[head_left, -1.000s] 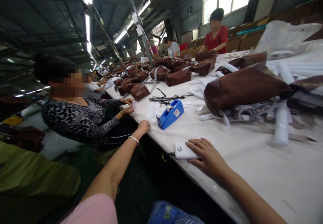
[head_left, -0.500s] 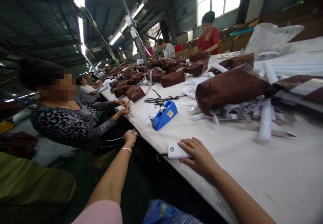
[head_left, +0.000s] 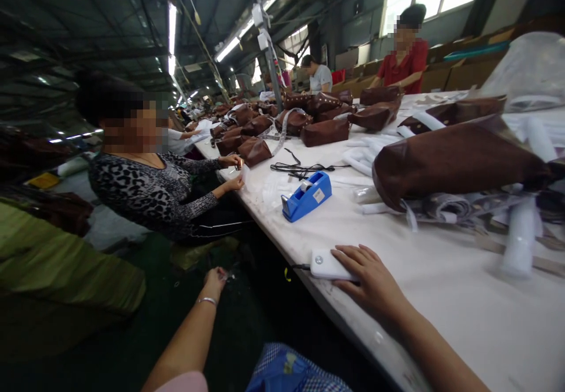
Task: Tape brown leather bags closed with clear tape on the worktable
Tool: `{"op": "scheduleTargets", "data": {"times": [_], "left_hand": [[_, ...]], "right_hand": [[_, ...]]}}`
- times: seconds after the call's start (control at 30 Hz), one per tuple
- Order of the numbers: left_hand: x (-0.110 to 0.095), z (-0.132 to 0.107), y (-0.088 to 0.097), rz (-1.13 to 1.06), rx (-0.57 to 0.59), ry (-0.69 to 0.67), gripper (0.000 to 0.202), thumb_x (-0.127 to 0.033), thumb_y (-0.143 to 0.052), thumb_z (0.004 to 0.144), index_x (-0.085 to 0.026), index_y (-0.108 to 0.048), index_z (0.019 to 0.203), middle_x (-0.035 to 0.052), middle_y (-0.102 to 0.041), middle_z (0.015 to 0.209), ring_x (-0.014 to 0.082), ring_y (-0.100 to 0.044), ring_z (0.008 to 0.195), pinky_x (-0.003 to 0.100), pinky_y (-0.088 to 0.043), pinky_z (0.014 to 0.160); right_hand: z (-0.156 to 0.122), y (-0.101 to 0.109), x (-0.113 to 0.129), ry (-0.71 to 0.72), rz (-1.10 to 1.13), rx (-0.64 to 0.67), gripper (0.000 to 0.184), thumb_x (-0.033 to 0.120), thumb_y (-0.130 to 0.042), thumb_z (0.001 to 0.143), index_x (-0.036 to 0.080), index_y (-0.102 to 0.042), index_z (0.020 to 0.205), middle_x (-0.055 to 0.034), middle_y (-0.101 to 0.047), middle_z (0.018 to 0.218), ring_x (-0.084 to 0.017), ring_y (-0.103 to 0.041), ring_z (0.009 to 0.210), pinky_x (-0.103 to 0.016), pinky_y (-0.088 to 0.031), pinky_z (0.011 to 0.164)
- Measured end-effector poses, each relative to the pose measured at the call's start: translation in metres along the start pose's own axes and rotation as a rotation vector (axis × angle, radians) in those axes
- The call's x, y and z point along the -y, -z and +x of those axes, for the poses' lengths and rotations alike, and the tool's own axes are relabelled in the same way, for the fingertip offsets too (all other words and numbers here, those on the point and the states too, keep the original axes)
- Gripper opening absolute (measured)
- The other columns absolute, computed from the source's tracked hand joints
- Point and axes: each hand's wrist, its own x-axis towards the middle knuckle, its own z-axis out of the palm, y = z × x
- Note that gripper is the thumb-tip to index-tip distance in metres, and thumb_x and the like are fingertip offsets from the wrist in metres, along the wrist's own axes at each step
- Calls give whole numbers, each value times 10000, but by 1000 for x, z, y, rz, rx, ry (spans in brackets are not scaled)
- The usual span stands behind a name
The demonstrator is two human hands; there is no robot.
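My right hand (head_left: 371, 277) lies over a white rectangular device (head_left: 323, 262) at the table's near edge, fingers on top and thumb along its near side. The device has a round grey mark, and a black cable (head_left: 301, 266) runs from its end. Off the table's edge, low over the dark floor, my left hand (head_left: 214, 279) has its fingers closed. Something small and shiny shows at the fingertips, too small to name. Beyond the device stands a blue tape dispenser (head_left: 309, 199), with black cords (head_left: 298, 168) behind it.
Brown leather bags (head_left: 326, 132) crowd the far part of the white table (head_left: 424, 251). A large brown bag (head_left: 459, 156) and white rolls (head_left: 518, 245) lie to the right. A co-worker in a leopard-print top (head_left: 145, 189) sits at the left, handling a small white piece.
My left hand has dropped lower and away from the table edge. The view has turned left, shifting things rightward. My right hand stays on the device.
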Motion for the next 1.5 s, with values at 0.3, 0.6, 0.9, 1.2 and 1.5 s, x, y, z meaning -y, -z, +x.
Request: {"op": "scheduleTargets", "data": {"times": [0.3, 0.6, 0.9, 1.2, 1.5], "left_hand": [[-41, 23, -36, -31, 93, -50, 337, -395, -595, 951, -152, -603, 1184, 77, -646, 1122, 181, -652, 921, 370, -581, 783], [-127, 64, -129, 137, 141, -312, 379, -372, -606, 946, -168, -569, 1264, 94, -618, 1219, 210, -642, 1008, 415, -575, 846], [-124, 50, -140, 130, 298, -224, 341, -388, -605, 945, -159, -596, 1198, 79, -637, 1144, 188, -645, 943, 381, -575, 802], [-107, -53, -87, -378, 558, -37, 545, -563, -315, 1004, -162, -680, 1057, 86, -647, 934, 107, -544, 652, 227, -470, 533], [-107, -184, -94, -693, 871, 79, 315, -88, -524, 919, -237, -691, 1141, -20, -521, 813, 12, -355, 503, 84, -358, 444]], "right_hand": [[0, -1, -5, 13, -42, -15, 594, 478, -653, 900, 313, -489, 1447, -91, -583, 1401, -325, -552, 1266, -588, -391, 1097], [-3, -4, -8, 11, -90, -2, 600, 497, -647, 902, 347, -470, 1455, -75, -576, 1415, -323, -561, 1265, -579, -424, 1077], [-2, -3, -5, 12, -81, -1, 610, 477, -648, 894, 356, -463, 1462, -73, -586, 1403, -325, -574, 1250, -578, -422, 1083], [1, 17, 10, 35, -89, 9, 567, 466, -607, 908, 355, -476, 1448, -64, -448, 1531, -399, -358, 1417, -742, -104, 1151], [47, 20, 105, -207, 791, -136, 590, 365, -628, 928, 359, -422, 1481, -69, -414, 1518, -208, -656, 1058, -360, -618, 856]]}}
